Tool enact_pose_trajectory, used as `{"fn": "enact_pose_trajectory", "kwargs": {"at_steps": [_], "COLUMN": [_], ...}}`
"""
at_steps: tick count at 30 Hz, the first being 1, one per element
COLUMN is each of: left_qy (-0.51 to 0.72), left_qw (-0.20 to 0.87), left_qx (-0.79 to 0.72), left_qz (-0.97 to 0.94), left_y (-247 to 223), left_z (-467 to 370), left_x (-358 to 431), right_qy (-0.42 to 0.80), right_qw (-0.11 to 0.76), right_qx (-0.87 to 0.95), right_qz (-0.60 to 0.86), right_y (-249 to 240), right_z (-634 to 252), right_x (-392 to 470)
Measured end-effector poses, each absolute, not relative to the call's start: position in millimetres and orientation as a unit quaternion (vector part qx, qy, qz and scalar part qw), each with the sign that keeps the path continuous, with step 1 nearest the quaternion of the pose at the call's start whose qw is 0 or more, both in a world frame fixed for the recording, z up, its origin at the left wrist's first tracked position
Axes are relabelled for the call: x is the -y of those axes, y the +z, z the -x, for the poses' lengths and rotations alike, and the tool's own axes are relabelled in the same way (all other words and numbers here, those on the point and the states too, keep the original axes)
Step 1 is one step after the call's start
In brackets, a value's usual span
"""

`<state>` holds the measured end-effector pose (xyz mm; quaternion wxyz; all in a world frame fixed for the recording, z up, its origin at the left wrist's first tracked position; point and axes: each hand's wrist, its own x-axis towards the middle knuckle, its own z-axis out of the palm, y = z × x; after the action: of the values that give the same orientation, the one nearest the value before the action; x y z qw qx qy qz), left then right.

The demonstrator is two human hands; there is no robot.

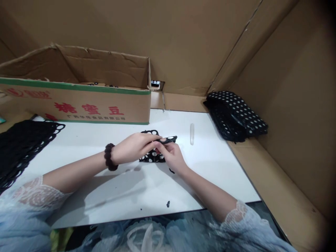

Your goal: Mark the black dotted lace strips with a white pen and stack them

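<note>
A small black bag with white polka dots (152, 156) lies over the white tabletop between my hands; its material looks thin and glossy. My left hand (135, 148) reaches in from the left, its fingers closed on the upper edge of the bag. Opposite it, my right hand (173, 155) pinches the same edge between thumb and fingers. The two hands meet at the fingertips, which partly hide one another. Behind my left fingers shows a black piece with round holes or white dots (154, 132); I cannot tell whether it belongs to the bag.
A cardboard box (105, 105) with green edging stands at the back left. Black sheets with ring-shaped edges (26, 147) lie at left. Dotted black bags (236, 115) are piled at right, near a clear strip (192, 134). A black scrap (168, 203) lies in front. Cardboard walls enclose the table.
</note>
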<state>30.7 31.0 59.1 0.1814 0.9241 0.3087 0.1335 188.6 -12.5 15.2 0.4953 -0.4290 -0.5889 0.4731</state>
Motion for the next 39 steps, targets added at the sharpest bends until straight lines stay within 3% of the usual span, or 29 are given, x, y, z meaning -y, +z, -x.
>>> {"fn": "enact_pose_trajectory", "kwargs": {"at_steps": [4,13,16,21,24,28,31,35,39], "left_qy": [0.129,0.219,0.290,0.467,0.414,0.358,0.319,0.113,0.143], "left_qw": [0.253,0.191,0.121,-0.100,-0.173,-0.181,-0.118,0.148,0.200], "left_qx": [-0.311,-0.401,-0.461,-0.539,-0.548,-0.543,-0.471,-0.300,-0.308], "left_qz": [-0.907,-0.869,-0.830,-0.694,-0.706,-0.738,-0.814,-0.936,-0.919], "left_y": [62,65,74,101,108,107,104,94,81], "left_z": [-28,-34,-21,31,59,58,27,-13,-24], "left_x": [-36,-27,-38,-74,-97,-99,-72,-36,-25], "right_qy": [0.499,0.508,0.500,0.505,0.529,0.565,0.568,0.566,0.577], "right_qw": [0.493,0.517,0.557,0.556,0.549,0.544,0.548,0.557,0.560], "right_qx": [0.577,0.526,0.493,0.504,0.497,0.476,0.469,0.470,0.468], "right_qz": [0.418,0.445,0.443,0.428,0.414,0.398,0.396,0.385,0.367], "right_y": [16,17,16,13,15,19,18,16,17], "right_z": [-186,-183,-185,-188,-186,-186,-186,-187,-187], "right_x": [14,17,18,17,16,16,16,13,13]}}
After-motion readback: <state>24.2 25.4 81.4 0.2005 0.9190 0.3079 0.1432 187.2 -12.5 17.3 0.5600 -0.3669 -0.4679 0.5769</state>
